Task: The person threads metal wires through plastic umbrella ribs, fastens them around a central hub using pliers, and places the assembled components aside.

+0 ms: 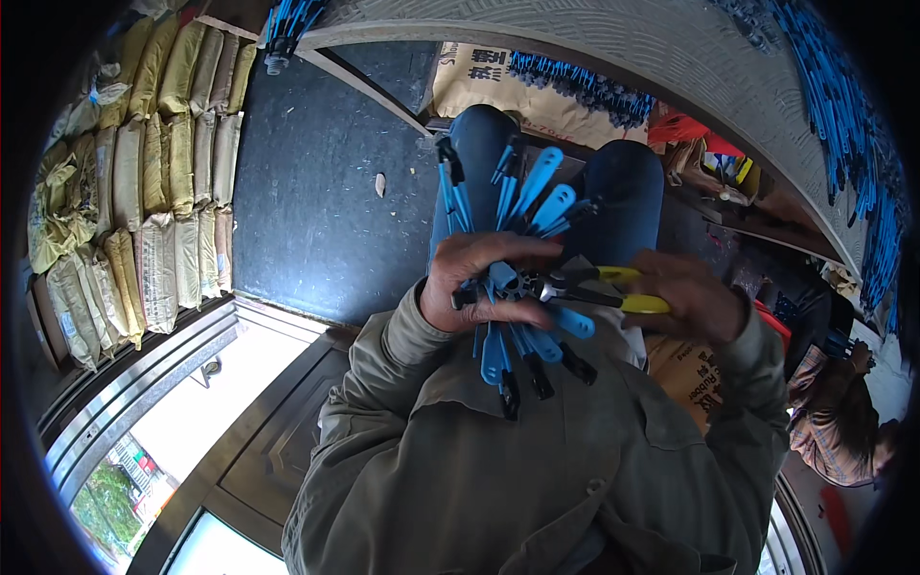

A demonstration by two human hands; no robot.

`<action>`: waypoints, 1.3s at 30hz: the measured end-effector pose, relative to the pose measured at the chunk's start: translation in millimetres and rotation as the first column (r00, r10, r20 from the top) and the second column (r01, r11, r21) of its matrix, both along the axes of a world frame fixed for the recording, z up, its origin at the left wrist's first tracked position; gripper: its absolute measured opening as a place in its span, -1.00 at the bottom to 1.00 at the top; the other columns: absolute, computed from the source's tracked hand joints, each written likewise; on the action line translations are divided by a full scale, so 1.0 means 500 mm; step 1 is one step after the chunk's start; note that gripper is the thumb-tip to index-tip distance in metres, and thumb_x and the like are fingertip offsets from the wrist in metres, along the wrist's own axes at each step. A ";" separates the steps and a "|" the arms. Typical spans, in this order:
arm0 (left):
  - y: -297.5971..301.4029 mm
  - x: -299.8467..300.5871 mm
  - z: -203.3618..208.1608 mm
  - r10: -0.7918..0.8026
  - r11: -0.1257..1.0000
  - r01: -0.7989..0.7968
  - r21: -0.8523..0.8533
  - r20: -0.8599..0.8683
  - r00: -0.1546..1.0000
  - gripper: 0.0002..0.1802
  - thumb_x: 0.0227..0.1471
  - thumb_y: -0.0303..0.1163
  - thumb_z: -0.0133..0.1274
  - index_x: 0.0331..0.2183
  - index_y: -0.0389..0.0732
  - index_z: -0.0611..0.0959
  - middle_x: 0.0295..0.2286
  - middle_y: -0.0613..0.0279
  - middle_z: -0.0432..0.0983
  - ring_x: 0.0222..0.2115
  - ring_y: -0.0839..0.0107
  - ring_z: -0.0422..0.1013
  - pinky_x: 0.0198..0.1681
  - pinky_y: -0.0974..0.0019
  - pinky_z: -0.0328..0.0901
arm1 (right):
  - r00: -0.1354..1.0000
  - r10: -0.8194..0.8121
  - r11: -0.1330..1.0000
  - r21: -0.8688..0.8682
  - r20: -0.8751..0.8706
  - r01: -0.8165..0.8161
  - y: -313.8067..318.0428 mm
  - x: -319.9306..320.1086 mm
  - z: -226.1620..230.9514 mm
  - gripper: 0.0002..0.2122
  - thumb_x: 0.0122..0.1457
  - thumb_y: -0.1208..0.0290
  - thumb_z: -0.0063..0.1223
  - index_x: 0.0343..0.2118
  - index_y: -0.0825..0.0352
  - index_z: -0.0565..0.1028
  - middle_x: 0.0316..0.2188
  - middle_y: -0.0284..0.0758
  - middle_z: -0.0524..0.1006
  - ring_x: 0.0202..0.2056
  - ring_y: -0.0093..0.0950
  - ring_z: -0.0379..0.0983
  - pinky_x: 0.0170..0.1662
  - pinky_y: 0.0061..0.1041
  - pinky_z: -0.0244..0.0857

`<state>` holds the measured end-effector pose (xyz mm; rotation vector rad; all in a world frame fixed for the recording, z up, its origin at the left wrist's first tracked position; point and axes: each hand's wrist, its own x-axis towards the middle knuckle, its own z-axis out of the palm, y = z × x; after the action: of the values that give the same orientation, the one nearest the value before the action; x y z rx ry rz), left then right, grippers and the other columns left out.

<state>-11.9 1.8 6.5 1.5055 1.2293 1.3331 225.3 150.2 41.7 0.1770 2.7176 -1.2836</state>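
My left hand (458,278) is closed round the middle of a cluster of blue plastic pieces (540,180), slim and flat, many with black ends. They fan out above and below my fingers over my lap. My right hand (692,295) grips the yellow handles (646,304) of a pair of pliers. The pliers' dark jaws point left and meet the hub of the cluster (523,286), beside my left thumb and fingers. Whether the jaws are closed on a piece is too small to tell.
A worktable (575,31) curves across the top, with heaped blue pieces (836,105) at its right end. Similar pieces lie on a brown paper sack (470,86) beneath it. Filled sacks (144,182) are stacked at left. Another person in a plaid sleeve (829,422) sits at right.
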 end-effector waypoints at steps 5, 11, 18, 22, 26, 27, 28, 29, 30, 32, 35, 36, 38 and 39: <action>0.016 -0.012 -0.006 -0.228 0.972 0.235 -0.028 0.160 0.960 -0.36 -0.52 -0.22 0.40 -0.26 -0.26 0.60 -0.42 0.14 0.54 -0.44 0.37 0.48 -0.37 0.41 0.34 | 0.926 0.233 0.434 -0.884 0.297 0.174 -0.005 0.028 -0.029 -0.73 0.14 0.21 -0.04 -0.39 0.38 0.42 -0.50 -0.31 0.43 -0.47 -0.51 0.43 -0.45 -0.53 0.31; 0.028 -0.027 -0.018 -0.248 0.963 0.262 -0.055 0.193 0.950 -0.36 -0.56 -0.23 0.42 -0.29 -0.25 0.61 -0.39 0.16 0.54 -0.41 0.38 0.48 -0.33 0.41 0.34 | 0.983 0.106 0.018 -0.988 0.153 0.151 -0.087 0.008 -0.061 -0.69 0.18 0.18 -0.10 -0.49 0.37 0.37 -0.59 -0.36 0.39 -0.56 -0.59 0.37 -0.49 -0.58 0.28; 0.040 -0.034 -0.024 -0.312 0.945 0.326 -0.020 0.233 0.921 -0.39 -0.55 -0.24 0.41 -0.32 -0.27 0.62 -0.39 0.16 0.54 -0.39 0.38 0.48 -0.30 0.40 0.34 | 0.960 0.037 0.105 -0.957 0.277 0.271 -0.104 0.017 -0.050 -0.71 0.17 0.21 -0.10 -0.52 0.36 0.34 -0.60 -0.38 0.35 -0.59 -0.60 0.32 -0.52 -0.60 0.22; 0.032 -0.035 -0.021 -0.335 0.928 0.363 -0.086 0.233 0.913 -0.42 -0.54 -0.25 0.41 -0.35 -0.29 0.61 -0.40 0.16 0.54 -0.39 0.38 0.48 -0.30 0.40 0.33 | 0.949 0.038 0.308 -0.907 0.312 0.286 -0.090 0.025 -0.045 -0.76 0.17 0.27 -0.08 -0.50 0.36 0.34 -0.56 -0.37 0.38 -0.60 -0.59 0.32 -0.52 -0.58 0.21; 0.025 -0.032 -0.028 -0.358 0.925 0.378 -0.039 0.250 0.900 -0.41 -0.53 -0.26 0.41 -0.35 -0.31 0.59 -0.41 0.16 0.54 -0.40 0.36 0.48 -0.32 0.39 0.34 | 0.991 -0.073 0.732 -0.669 0.110 0.128 -0.045 0.018 -0.021 -0.82 0.13 0.34 -0.02 -0.43 0.37 0.34 -0.53 -0.31 0.43 -0.56 -0.51 0.40 -0.49 -0.56 0.24; 0.023 -0.028 -0.029 -0.362 0.925 0.379 -0.015 0.259 0.896 -0.40 -0.53 -0.26 0.41 -0.33 -0.31 0.58 -0.42 0.15 0.53 -0.41 0.36 0.48 -0.33 0.39 0.34 | 0.989 -0.096 0.895 -0.444 -0.113 0.036 -0.034 0.018 -0.013 -0.83 0.11 0.38 0.00 -0.37 0.37 0.33 -0.52 -0.28 0.45 -0.54 -0.47 0.44 -0.47 -0.54 0.26; 0.022 -0.026 -0.030 -0.367 0.926 0.378 0.010 0.268 0.891 -0.38 -0.53 -0.26 0.41 -0.32 -0.31 0.57 -0.42 0.15 0.53 -0.41 0.35 0.48 -0.34 0.38 0.35 | 0.988 -0.106 0.893 -0.447 -0.108 0.046 -0.022 0.019 0.006 -0.83 0.11 0.38 0.00 -0.37 0.37 0.33 -0.52 -0.28 0.45 -0.54 -0.47 0.44 -0.47 -0.54 0.26; 0.021 -0.023 -0.030 -0.373 0.925 0.378 0.036 0.276 0.886 -0.36 -0.54 -0.26 0.41 -0.31 -0.32 0.57 -0.42 0.14 0.53 -0.42 0.34 0.48 -0.35 0.37 0.35 | 0.998 -0.061 0.892 -0.449 0.014 0.060 -0.009 0.020 0.030 -0.80 0.10 0.40 0.02 -0.31 0.37 0.30 -0.50 -0.25 0.47 -0.51 -0.42 0.46 -0.46 -0.52 0.28; 0.019 -0.022 -0.031 -0.382 0.921 0.388 0.037 0.281 0.880 -0.36 -0.54 -0.26 0.41 -0.31 -0.32 0.57 -0.42 0.14 0.53 -0.42 0.34 0.48 -0.35 0.37 0.35 | 0.990 -0.015 0.891 -0.449 0.137 0.075 0.003 0.021 0.050 -0.76 0.08 0.42 0.04 -0.26 0.37 0.27 -0.48 -0.22 0.48 -0.48 -0.37 0.49 -0.45 -0.50 0.30; 0.014 -0.023 -0.033 -0.368 0.924 0.382 0.004 0.274 0.888 -0.35 -0.55 -0.25 0.41 -0.30 -0.31 0.56 -0.42 0.14 0.53 -0.44 0.33 0.48 -0.36 0.37 0.35 | 0.983 0.032 0.913 -0.406 0.179 0.044 0.017 0.020 0.081 -0.74 0.07 0.44 0.04 -0.23 0.36 0.25 -0.47 -0.22 0.48 -0.49 -0.35 0.49 -0.47 -0.48 0.30; 0.016 -0.015 -0.035 -0.367 0.924 0.382 0.004 0.280 0.887 -0.34 -0.55 -0.24 0.41 -0.29 -0.31 0.56 -0.42 0.14 0.53 -0.44 0.32 0.48 -0.37 0.36 0.35 | 0.956 0.137 0.945 -0.323 0.260 -0.048 0.031 0.012 0.110 -0.70 0.06 0.47 0.05 -0.19 0.34 0.21 -0.46 -0.22 0.49 -0.50 -0.30 0.49 -0.50 -0.44 0.30; 0.018 -0.012 -0.036 -0.371 0.924 0.382 0.020 0.288 0.883 -0.33 -0.56 -0.24 0.41 -0.29 -0.31 0.56 -0.42 0.15 0.53 -0.44 0.32 0.48 -0.37 0.36 0.35 | 0.947 0.151 0.951 -0.303 0.283 -0.061 0.033 0.007 0.115 -0.70 0.05 0.48 0.04 -0.19 0.33 0.21 -0.48 -0.23 0.49 -0.52 -0.28 0.48 -0.52 -0.42 0.29; 0.019 -0.008 -0.037 -0.375 0.923 0.383 0.035 0.297 0.878 -0.33 -0.56 -0.23 0.41 -0.29 -0.30 0.56 -0.42 0.15 0.52 -0.44 0.32 0.48 -0.37 0.36 0.35 | 0.927 0.182 0.960 -0.265 0.328 -0.095 0.037 0.000 0.122 -0.69 0.04 0.49 0.04 -0.19 0.32 0.21 -0.51 -0.24 0.49 -0.56 -0.24 0.47 -0.57 -0.38 0.27; 0.021 -0.006 -0.037 -0.362 0.929 0.368 0.030 0.269 0.892 -0.29 -0.61 -0.18 0.41 -0.29 -0.32 0.57 -0.46 0.15 0.52 -0.49 0.35 0.46 -0.43 0.37 0.32 | 0.927 0.181 0.959 -0.266 0.328 -0.093 0.038 -0.003 0.124 -0.69 0.04 0.49 0.04 -0.19 0.32 0.21 -0.51 -0.24 0.49 -0.56 -0.24 0.47 -0.57 -0.38 0.27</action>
<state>-14.8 12.1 -11.9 1.3993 0.7399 1.2158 224.0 169.0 103.9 0.1650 2.2123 -1.3831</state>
